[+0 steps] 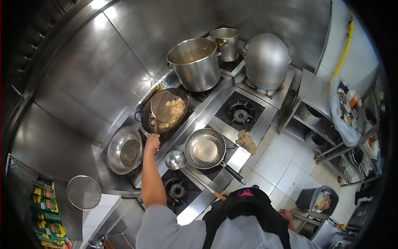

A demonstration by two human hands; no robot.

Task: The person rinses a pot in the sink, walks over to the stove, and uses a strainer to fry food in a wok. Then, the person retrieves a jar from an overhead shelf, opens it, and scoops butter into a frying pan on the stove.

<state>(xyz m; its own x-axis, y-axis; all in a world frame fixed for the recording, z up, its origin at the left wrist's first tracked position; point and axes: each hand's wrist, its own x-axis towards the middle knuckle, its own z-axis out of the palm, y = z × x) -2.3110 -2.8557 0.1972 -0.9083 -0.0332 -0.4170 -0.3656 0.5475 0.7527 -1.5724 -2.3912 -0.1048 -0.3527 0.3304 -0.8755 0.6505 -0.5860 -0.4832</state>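
Observation:
My left hand [152,143] is closed round the handle of a round mesh strainer [161,106]. The strainer is over a dark wok [143,120] on the back burner, where pale golden pieces of food [176,111] lie in and beside the mesh. A wide metal bowl [124,150] stands just left of this hand. To its right are a ladle [174,160] and a frying pan [205,148] with a black handle. Low at the right, my right hand [285,214] hangs beside my body, partly hidden, its fingers too small to read.
A big stockpot [194,64], a smaller pot [225,43] and a domed metal vessel [267,62] over a lit flame stand behind. A folded cloth [246,142] lies at the stove's front edge. Shelves [309,89] and a bin [304,199] are at the right.

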